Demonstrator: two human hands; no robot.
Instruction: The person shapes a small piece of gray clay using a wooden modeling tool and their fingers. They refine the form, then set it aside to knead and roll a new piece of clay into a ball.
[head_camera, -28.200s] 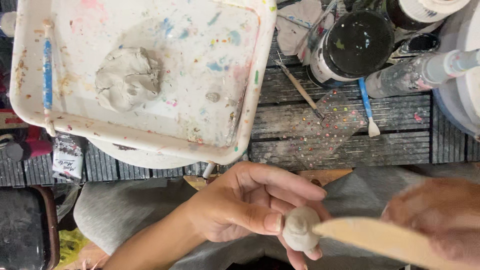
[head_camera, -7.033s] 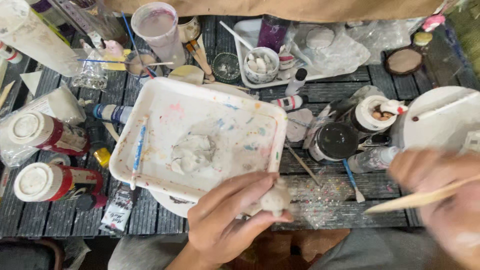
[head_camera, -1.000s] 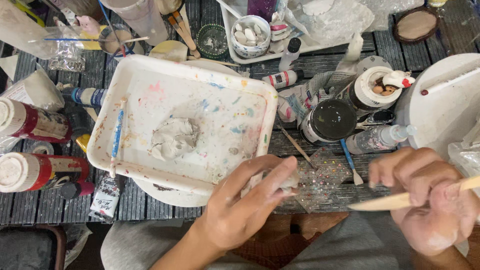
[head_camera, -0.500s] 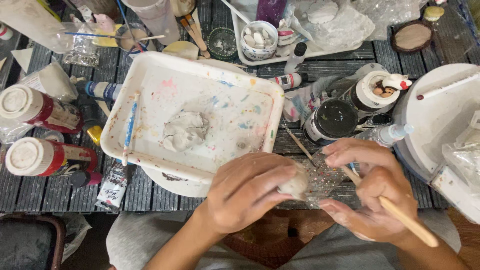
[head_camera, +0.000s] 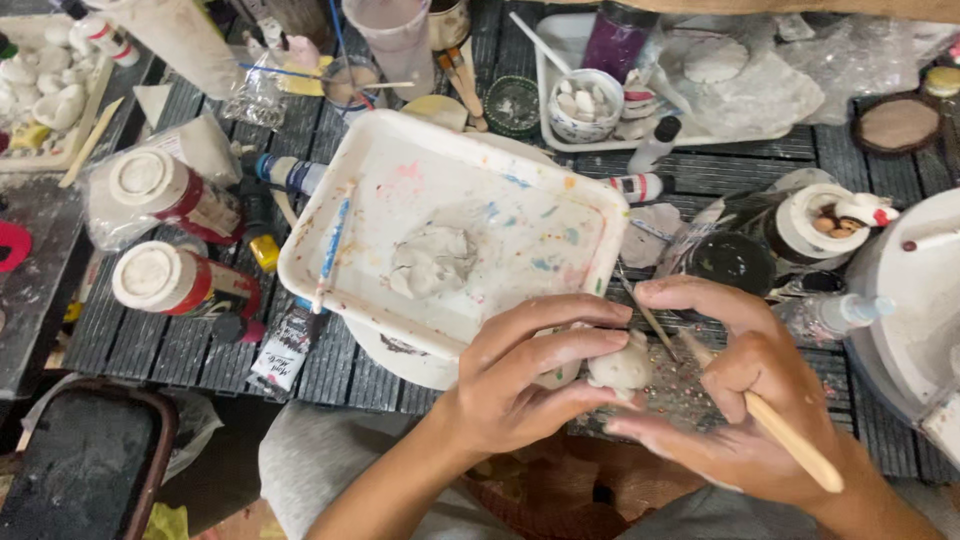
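The dark slatted tabletop (head_camera: 770, 175) is full of craft things. On it, in the middle, sits a big white tray (head_camera: 590, 215) with paint spots. A flat gray lump of clay (head_camera: 432, 262) lies inside it, and a blue brush (head_camera: 329, 255) leans on its left edge. To the left of the tray lie two paint bottles (head_camera: 170, 282) with white caps. On the far side is a small bowl (head_camera: 585, 105) of pale bits.

Your two hands are close together at the near edge of the tabletop, just right of the tray's near corner. Your left hand (head_camera: 525, 385) curls around a small clay ball (head_camera: 620, 367), with the fingers on top of it. Your right hand (head_camera: 745, 395) touches the ball from the other side. It also grips a wooden stick (head_camera: 785, 432) that points toward you and to the right.
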